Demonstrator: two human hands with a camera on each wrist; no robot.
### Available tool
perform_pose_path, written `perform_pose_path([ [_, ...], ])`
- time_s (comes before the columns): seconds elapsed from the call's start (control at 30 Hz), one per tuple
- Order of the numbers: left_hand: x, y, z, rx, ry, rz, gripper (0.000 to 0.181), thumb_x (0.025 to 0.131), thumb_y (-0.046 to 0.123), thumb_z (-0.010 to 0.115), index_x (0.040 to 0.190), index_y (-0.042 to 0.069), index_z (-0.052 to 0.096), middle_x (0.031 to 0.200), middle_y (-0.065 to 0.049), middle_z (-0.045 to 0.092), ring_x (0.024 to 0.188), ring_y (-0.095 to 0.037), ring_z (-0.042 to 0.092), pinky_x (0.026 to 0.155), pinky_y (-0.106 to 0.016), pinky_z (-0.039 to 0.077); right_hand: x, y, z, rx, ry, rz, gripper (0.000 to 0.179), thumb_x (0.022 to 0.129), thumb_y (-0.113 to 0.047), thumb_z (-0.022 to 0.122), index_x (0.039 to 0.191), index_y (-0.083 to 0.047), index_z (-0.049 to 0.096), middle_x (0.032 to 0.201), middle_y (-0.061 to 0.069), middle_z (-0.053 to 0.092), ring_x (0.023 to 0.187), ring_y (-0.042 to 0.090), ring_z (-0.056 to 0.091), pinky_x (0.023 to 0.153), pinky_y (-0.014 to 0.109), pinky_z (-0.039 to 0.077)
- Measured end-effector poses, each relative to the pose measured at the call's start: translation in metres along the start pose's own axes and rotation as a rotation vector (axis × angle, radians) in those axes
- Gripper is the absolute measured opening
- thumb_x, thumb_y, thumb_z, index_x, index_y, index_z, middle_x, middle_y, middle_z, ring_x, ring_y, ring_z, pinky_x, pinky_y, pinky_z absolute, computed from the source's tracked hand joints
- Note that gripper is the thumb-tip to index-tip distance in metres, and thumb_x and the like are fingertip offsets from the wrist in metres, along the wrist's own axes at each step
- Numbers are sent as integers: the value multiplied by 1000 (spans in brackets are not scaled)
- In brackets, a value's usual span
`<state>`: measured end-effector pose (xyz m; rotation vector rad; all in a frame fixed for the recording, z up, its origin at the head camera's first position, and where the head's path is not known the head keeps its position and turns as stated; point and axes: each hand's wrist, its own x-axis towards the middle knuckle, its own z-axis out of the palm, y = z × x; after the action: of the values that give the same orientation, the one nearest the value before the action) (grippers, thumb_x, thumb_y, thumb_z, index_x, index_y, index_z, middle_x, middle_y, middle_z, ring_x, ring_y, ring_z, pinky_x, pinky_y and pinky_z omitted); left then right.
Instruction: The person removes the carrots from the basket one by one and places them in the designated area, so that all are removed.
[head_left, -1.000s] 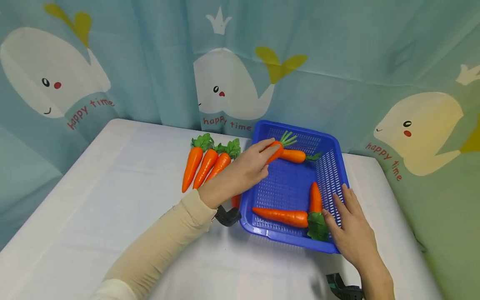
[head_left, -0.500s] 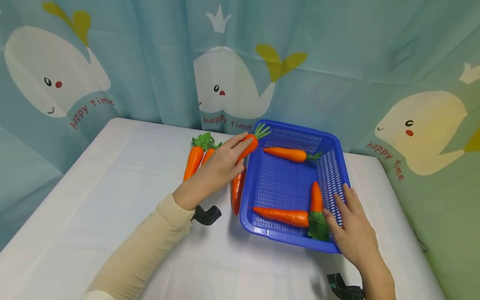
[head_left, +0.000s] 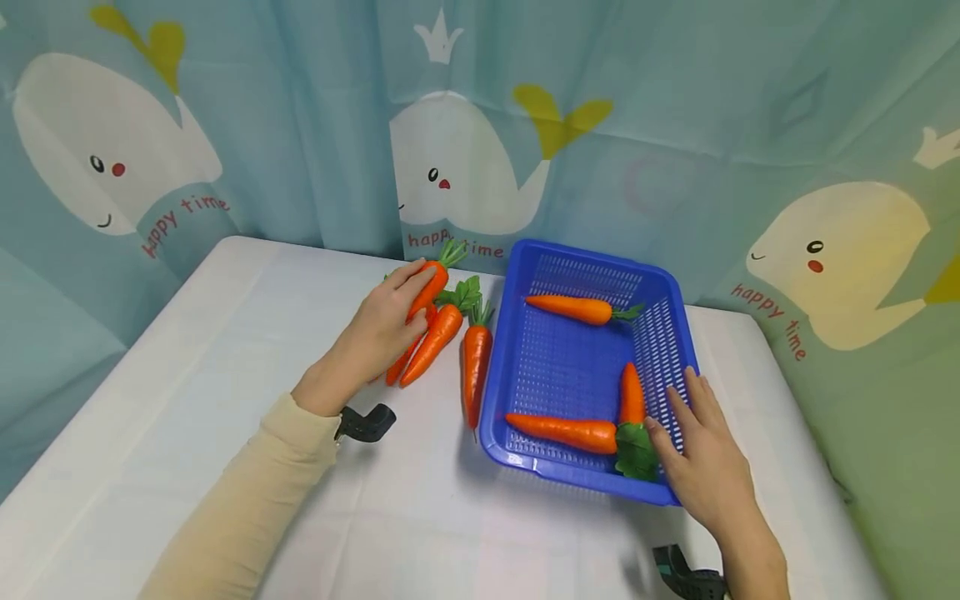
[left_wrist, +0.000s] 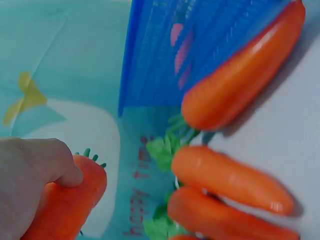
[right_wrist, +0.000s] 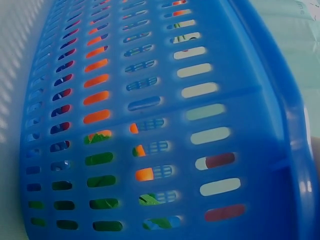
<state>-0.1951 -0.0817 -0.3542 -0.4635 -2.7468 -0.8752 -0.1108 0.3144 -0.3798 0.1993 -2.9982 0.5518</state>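
Note:
My left hand (head_left: 375, 329) holds an orange carrot (head_left: 432, 286) with short green stems, above the carrots on the table's left side. In the left wrist view the thumb presses on the top end of this carrot (left_wrist: 70, 210). Below it lie a leafy carrot (head_left: 435, 343) and others partly hidden by the hand. A further carrot (head_left: 476, 367) lies along the left side of the blue basket (head_left: 562, 367). My right hand (head_left: 705, 458) rests with extended fingers at the basket's right rim.
Inside the basket lie a carrot at the back (head_left: 573, 308), a carrot along the front (head_left: 566, 432) and an upright-pointing carrot (head_left: 632, 396) by the right wall. A whale-print curtain (head_left: 300, 125) hangs behind the white table (head_left: 225, 367).
My left hand has carried the carrot left, from over the basket to above the carrots on the table. The right hand and the basket have stayed in place.

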Motion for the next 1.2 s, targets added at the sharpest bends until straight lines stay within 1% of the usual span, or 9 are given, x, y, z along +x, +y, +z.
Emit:
perform_pose_path([
  [0.1, -3, -12, -4, 7, 12, -42, 57, 90, -3, 57, 145, -5, 44, 153, -22, 39, 134, -42, 48, 104, -51, 48, -1, 0, 1, -1, -6, 2, 65, 102, -39, 48, 145, 9, 41, 164, 22, 15, 153, 40, 11, 104, 74, 29],
  [0.27, -8, -32, -9, 21, 77, -79, 55, 90, -4, 59, 143, -8, 45, 150, -26, 41, 133, -44, 48, 104, -54, 46, 1, -1, 0, -9, 4, -3, 65, 102, -39, 48, 145, 8, 41, 165, 21, 15, 153, 40, 11, 102, 75, 30],
  [0.4, -12, -48, -8, 24, 106, -116, 54, 91, -5, 58, 143, -10, 44, 148, -28, 41, 133, -45, 47, 105, -56, 44, 3, 0, -2, -12, -3, 4, 65, 102, -39, 48, 147, 7, 40, 165, 21, 14, 153, 40, 10, 103, 74, 29],
  [0.53, -18, -61, -3, 38, 109, -150, 52, 93, -4, 55, 143, -12, 42, 148, -31, 39, 133, -49, 44, 107, -59, 41, 2, 0, -1, -9, -7, 7, 65, 102, -39, 49, 146, 8, 40, 164, 22, 15, 153, 41, 12, 104, 74, 30],
  [0.6, -19, -67, 0, 40, 87, -173, 53, 94, -3, 54, 144, -13, 40, 149, -33, 36, 135, -50, 41, 109, -60, 38, 2, 1, 1, -7, -3, 4, 65, 102, -38, 49, 146, 8, 41, 164, 22, 16, 152, 41, 13, 104, 74, 30],
  [0.83, -18, -78, 11, 13, -130, -301, 56, 100, 2, 47, 150, -12, 26, 156, -33, 22, 144, -49, 28, 115, -59, 28, 4, 0, -2, -9, 6, -4, 64, 101, -38, 50, 146, 8, 42, 164, 21, 16, 153, 40, 13, 103, 74, 31],
  [0.9, -19, -80, 12, 4, -150, -302, 56, 100, 3, 47, 150, -12, 27, 157, -32, 22, 144, -49, 27, 116, -58, 27, 5, 0, -3, -8, 7, -3, 64, 102, -38, 49, 146, 7, 41, 165, 21, 15, 153, 40, 12, 103, 74, 30],
  [1.0, -19, -79, 13, -2, -150, -290, 55, 99, 1, 49, 149, -13, 29, 156, -31, 24, 144, -48, 29, 116, -58, 28, 4, 0, -3, -8, 8, -3, 64, 102, -38, 49, 146, 7, 41, 165, 21, 16, 153, 40, 12, 103, 74, 30],
  [1.2, -15, -73, 13, -17, -183, -270, 52, 98, 1, 50, 146, -13, 35, 153, -30, 30, 142, -46, 33, 116, -56, 30, 4, -1, -4, -11, -5, 2, 64, 101, -37, 49, 146, 8, 41, 164, 22, 16, 152, 41, 12, 102, 75, 30],
])
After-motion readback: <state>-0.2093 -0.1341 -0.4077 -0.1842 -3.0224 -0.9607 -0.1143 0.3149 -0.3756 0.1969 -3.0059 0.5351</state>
